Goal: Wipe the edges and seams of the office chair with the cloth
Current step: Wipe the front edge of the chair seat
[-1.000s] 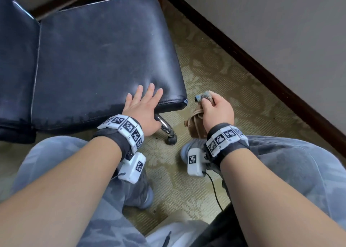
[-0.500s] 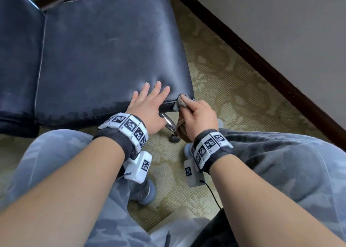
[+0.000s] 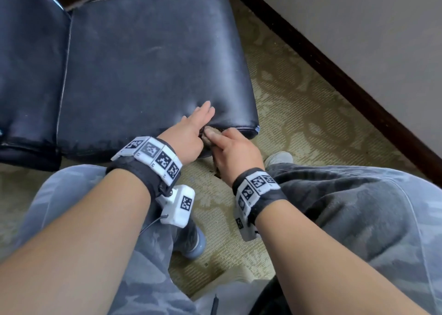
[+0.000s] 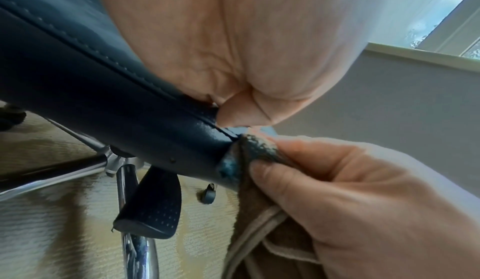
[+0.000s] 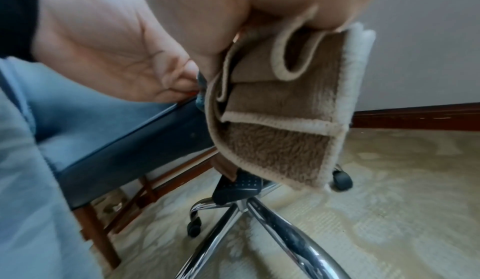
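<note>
The left hand (image 3: 191, 130) lies flat on the front corner of the office chair (image 3: 148, 59) seat, fingers straight and spread over the leather, holding nothing. Just beside it, the right hand (image 3: 235, 152) has its grip curled round the cloth (image 3: 210, 135), fingers pinching a bunched corner against the stitched seam on the seat's front edge. The cloth is brown, fleecy, folded, with a pale bound hem; its pressed tip looks darkened bluish in the left wrist view. The seat is dark, smooth, slightly scuffed leather above a chrome base (image 5: 262, 222) on patterned carpet (image 3: 299, 104).
</note>
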A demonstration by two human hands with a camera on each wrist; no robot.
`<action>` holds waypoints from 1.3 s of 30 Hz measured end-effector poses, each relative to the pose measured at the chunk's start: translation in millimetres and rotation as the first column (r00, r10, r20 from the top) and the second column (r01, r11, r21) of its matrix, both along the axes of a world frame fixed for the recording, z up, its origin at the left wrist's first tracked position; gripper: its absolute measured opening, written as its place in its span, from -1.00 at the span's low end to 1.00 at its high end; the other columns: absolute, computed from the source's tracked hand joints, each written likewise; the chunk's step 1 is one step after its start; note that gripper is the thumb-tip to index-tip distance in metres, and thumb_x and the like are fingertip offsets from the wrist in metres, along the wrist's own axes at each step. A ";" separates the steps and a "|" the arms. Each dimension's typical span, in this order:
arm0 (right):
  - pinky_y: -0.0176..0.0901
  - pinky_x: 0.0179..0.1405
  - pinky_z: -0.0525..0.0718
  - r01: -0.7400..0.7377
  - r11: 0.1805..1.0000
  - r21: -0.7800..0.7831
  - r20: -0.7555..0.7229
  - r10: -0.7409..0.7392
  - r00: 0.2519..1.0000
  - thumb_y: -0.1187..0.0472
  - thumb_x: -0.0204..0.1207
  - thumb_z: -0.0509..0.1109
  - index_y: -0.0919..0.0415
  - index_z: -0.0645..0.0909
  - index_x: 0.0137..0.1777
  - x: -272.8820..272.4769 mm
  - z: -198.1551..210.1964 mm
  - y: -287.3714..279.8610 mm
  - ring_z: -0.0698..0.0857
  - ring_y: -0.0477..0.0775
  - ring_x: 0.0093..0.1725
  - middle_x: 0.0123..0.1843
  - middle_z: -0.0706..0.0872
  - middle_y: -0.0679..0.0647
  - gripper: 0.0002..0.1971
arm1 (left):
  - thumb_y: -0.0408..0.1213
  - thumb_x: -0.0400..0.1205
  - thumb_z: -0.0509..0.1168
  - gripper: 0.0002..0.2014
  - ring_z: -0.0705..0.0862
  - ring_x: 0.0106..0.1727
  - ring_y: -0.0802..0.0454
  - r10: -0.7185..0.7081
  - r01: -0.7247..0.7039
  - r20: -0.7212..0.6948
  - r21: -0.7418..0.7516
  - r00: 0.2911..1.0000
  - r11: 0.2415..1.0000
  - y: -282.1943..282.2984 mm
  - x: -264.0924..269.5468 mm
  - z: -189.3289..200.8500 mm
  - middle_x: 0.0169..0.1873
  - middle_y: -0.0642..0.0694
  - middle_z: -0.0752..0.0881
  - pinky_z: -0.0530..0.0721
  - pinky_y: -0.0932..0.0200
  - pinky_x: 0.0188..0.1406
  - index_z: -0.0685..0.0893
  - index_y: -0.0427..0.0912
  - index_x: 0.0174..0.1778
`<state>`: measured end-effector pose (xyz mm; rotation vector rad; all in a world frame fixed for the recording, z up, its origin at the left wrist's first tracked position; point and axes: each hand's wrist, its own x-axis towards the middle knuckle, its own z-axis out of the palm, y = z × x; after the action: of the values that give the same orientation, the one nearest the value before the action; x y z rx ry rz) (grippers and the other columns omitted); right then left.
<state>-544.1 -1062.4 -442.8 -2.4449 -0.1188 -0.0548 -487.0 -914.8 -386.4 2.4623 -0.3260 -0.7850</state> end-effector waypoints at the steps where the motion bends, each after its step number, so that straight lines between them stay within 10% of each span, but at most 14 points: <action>1: 0.05 -0.13 0.76 0.040 0.999 0.031 -0.011 -0.040 0.999 0.00 0.69 0.35 -0.24 0.67 0.44 -0.7 -1.6 -7.0 0.75 0.21 -0.03 0.06 0.69 -0.02 -0.66 | -0.73 0.59 0.00 -0.05 -0.16 0.83 0.22 0.003 -0.003 -0.006 -0.011 1.000 1.000 -0.3 0.4 -1.2 0.83 0.17 0.06 -0.33 0.35 0.70 -0.16 -0.06 0.87; 9: -0.36 0.00 0.34 0.345 0.938 0.028 -0.163 -0.336 0.928 0.03 0.75 0.31 -0.19 0.62 0.50 4.8 -8.8 -61.9 0.66 0.04 0.14 0.13 0.58 -0.06 -0.65 | -0.68 0.61 0.00 -0.04 -0.22 0.84 0.17 0.020 -0.020 -0.078 -0.002 0.997 1.000 -1.3 6.4 2.5 0.78 0.35 0.04 -0.29 0.18 0.79 -0.14 0.10 0.87; 15: -0.04 -0.20 0.66 0.201 0.972 -0.118 -0.048 -0.208 0.977 -0.04 0.77 0.20 -0.13 0.62 0.31 5.3 7.6 -24.1 0.66 0.12 -0.12 0.02 0.52 -0.06 -0.76 | -0.56 0.69 0.10 -0.07 -0.27 0.84 -0.07 0.072 -0.072 -0.083 0.002 0.994 0.997 -7.9 -0.7 9.5 0.82 0.28 -0.03 -0.24 0.10 0.74 -0.17 0.15 0.87; 19: -0.22 -0.08 0.46 0.172 0.985 -0.034 -0.064 -0.174 0.983 0.00 0.73 0.32 -0.20 0.67 0.42 6.0 11.4 -46.0 0.66 0.02 0.04 0.03 0.57 -0.11 -0.70 | -0.42 0.72 0.17 -0.12 -0.22 0.85 -0.16 0.040 -0.036 -0.089 0.038 0.995 0.999 -7.8 2.5 12.5 0.85 0.14 -0.05 -0.17 0.01 0.79 -0.13 0.18 0.87; 26: -0.23 0.42 0.55 0.603 0.722 0.338 -0.216 -0.564 0.797 0.07 0.59 0.52 -0.08 0.61 0.49 -20.6 -3.2 -122.8 0.67 -0.17 0.29 0.31 0.71 -0.24 -0.54 | -0.22 0.63 0.26 -0.13 0.19 0.75 -0.18 0.006 -0.025 0.193 0.095 0.981 0.995 -31.6 -4.4 13.7 0.60 -0.05 0.45 0.18 -0.10 0.76 0.01 0.10 0.86; 35: -0.49 0.18 0.45 0.350 0.870 0.347 -0.135 -0.323 0.937 0.04 0.61 0.51 -0.15 0.65 0.49 -0.4 -23.0 -105.0 0.63 -0.22 0.15 0.12 0.73 -0.16 -0.57 | -0.20 0.66 0.32 -0.05 -0.44 0.81 -0.19 -0.165 0.082 0.258 0.303 0.952 0.949 -87.3 11.7 -6.0 0.83 0.13 -0.33 -0.37 -0.29 0.78 -0.14 0.19 0.86; 39: -0.10 0.11 0.68 0.267 0.905 0.332 -0.084 -0.254 0.964 0.05 0.66 0.44 -0.14 0.66 0.48 12.5 -32.1 -87.2 0.68 -0.08 0.09 0.06 0.71 -0.09 -0.61 | -0.05 0.59 0.35 0.06 -0.52 0.77 -0.24 -0.211 0.096 0.194 0.475 0.958 0.875 -100.9 10.1 -18.0 0.80 0.12 -0.43 -0.45 -0.39 0.73 -0.28 0.13 0.84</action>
<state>-531.6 -1149.6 -474.9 -2.0978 0.2212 -0.1341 -477.0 -1015.7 -404.4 3.0263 -0.4766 -0.6874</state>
